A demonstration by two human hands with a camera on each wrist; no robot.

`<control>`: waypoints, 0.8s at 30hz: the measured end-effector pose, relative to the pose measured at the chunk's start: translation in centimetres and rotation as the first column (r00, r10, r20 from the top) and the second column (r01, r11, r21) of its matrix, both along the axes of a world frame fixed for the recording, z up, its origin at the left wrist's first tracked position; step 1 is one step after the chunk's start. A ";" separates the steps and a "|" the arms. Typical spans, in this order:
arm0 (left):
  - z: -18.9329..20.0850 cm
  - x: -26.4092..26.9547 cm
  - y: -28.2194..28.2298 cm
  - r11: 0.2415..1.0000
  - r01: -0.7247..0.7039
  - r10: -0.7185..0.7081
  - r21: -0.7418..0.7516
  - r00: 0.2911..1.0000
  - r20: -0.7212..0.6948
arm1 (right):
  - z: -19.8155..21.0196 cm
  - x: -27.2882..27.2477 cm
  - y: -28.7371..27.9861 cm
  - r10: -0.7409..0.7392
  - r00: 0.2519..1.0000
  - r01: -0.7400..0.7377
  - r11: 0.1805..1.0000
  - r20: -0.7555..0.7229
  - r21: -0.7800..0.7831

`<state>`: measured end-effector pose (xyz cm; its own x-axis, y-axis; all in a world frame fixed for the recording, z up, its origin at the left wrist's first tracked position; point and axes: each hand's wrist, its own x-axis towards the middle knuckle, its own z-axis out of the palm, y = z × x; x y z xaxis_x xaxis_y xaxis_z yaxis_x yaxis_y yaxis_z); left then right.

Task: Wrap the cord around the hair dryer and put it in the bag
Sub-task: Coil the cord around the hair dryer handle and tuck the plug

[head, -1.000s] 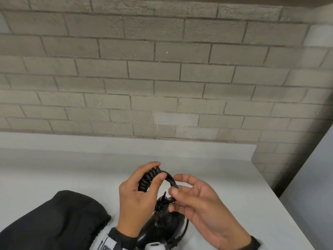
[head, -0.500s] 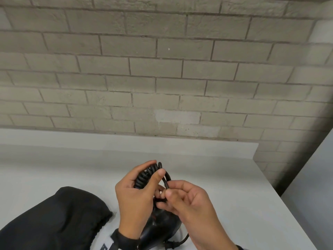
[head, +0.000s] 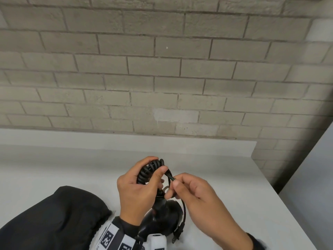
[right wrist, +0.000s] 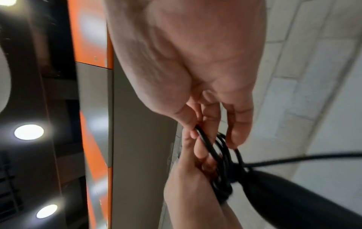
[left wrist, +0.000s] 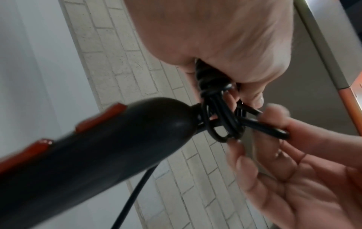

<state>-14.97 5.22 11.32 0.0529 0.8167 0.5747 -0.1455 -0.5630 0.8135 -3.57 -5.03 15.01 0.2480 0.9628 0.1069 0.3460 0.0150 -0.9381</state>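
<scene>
The black hair dryer [head: 162, 219] hangs below my hands over the white counter, its red switches [left wrist: 101, 117] visible in the left wrist view. My left hand [head: 137, 186] grips the coiled black cord [head: 149, 170] bundled at the handle's end. My right hand [head: 189, 192] pinches a loop of the cord [head: 170, 176] between thumb and forefinger beside the coil [right wrist: 221, 155]. The loose cord end with the plug [head: 177, 235] dangles at the dryer's right. The black bag [head: 54, 221] lies on the counter at lower left.
The white counter [head: 225, 177] runs to a low backsplash and a brick wall [head: 162, 78] behind. Its right edge drops off beside a pale panel [head: 310, 177]. A tagged wristband [head: 115, 239] sits on my left wrist.
My right hand has pulled the cord loop a little out to the right of the coil. My left hand keeps its grip on the bundle. The view has shifted slightly.
</scene>
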 end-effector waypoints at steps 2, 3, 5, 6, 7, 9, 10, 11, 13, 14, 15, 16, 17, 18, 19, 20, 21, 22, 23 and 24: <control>0.0 0.1 0.0 1.000 0.007 -0.007 0.011 1.000 0.000 | 0.9 1.0 0.1 -0.005 0.996 0.000 0.999 -0.093 -0.049; 0.1 0.0 0.1 1.000 0.014 -0.014 0.020 1.000 -0.006 | 1.3 1.6 0.0 0.018 0.986 -0.033 0.996 -0.168 -0.086; 0.0 -0.2 0.6 0.999 0.029 -0.028 0.040 0.999 -0.025 | 1.7 2.6 -0.3 0.115 0.951 -0.149 0.984 -0.288 -0.100; 0.0 -0.3 0.8 0.998 0.035 -0.034 0.042 0.999 -0.023 | 1.6 2.9 -0.4 0.158 0.937 -0.188 0.980 -0.313 -0.068; 0.0 -0.4 1.1 0.999 0.037 -0.036 0.039 0.999 -0.014 | 1.3 2.9 -0.5 0.180 0.929 -0.199 0.980 -0.323 -0.027; 0.1 -0.4 1.4 0.999 0.032 -0.031 0.042 0.999 -0.012 | -0.1 2.7 -0.6 0.164 0.924 -0.156 0.986 -0.344 0.052; 0.1 -0.3 1.4 0.998 0.030 -0.030 0.048 0.999 -0.018 | -1.1 2.6 -0.7 0.165 0.905 -0.142 0.986 -0.391 0.088; 0.1 -0.3 1.4 0.998 0.030 -0.029 0.047 0.999 -0.021 | -2.0 2.5 -0.8 0.174 0.872 -0.131 0.984 -0.458 0.124; -0.2 -0.3 1.5 0.999 0.031 -0.030 0.038 0.999 -0.011 | -3.7 2.2 -0.9 0.199 0.797 -0.110 0.976 -0.570 0.187; -0.4 -0.4 1.6 0.999 0.036 -0.036 0.032 0.999 -0.004 | -4.2 2.0 -1.0 0.194 0.783 -0.090 0.976 -0.591 0.201; -0.5 -0.5 1.7 0.999 0.049 -0.049 0.023 0.999 0.002 | -4.6 1.9 -1.1 0.184 0.778 -0.068 0.975 -0.601 0.211; -0.6 -0.6 1.7 0.998 0.066 -0.066 0.014 0.998 0.007 | -4.9 1.8 -1.2 0.174 0.771 -0.050 0.975 -0.613 0.215; -0.7 -0.6 1.6 0.996 0.085 -0.085 0.006 0.996 0.011 | -5.0 1.7 -1.3 0.167 0.755 -0.038 0.976 -0.634 0.212; -0.7 -0.5 1.5 0.995 0.099 -0.099 0.002 0.995 0.016 | -4.9 1.6 -1.5 0.157 0.729 -0.028 0.980 -0.666 0.199; -0.7 -0.5 1.4 0.994 0.108 -0.108 -0.005 0.994 0.019 | -4.8 1.6 -1.6 0.140 0.696 -0.015 0.983 -0.704 0.181; -0.7 -0.4 1.3 0.994 0.110 -0.110 -0.012 0.994 0.022 | -4.5 1.7 -1.7 0.115 0.664 -0.002 0.988 -0.739 0.152; -0.7 -0.4 1.3 0.994 0.105 -0.105 -0.022 0.994 0.023 | -4.3 1.9 -1.9 0.085 0.645 0.004 0.993 -0.759 0.115; -0.7 -0.3 1.4 0.994 0.100 -0.100 -0.033 0.995 0.022 | -4.2 2.2 -2.0 0.047 0.649 0.001 0.998 -0.759 0.063; -0.7 -0.3 1.5 0.994 0.097 -0.096 -0.043 0.995 0.019 | -4.1 2.4 -2.1 0.010 0.677 -0.003 1.000 -0.736 0.010; -0.6 -0.3 1.5 0.994 0.096 -0.095 -0.051 0.995 0.014 | -4.2 2.6 -2.1 -0.029 0.717 0.009 0.999 -0.696 -0.033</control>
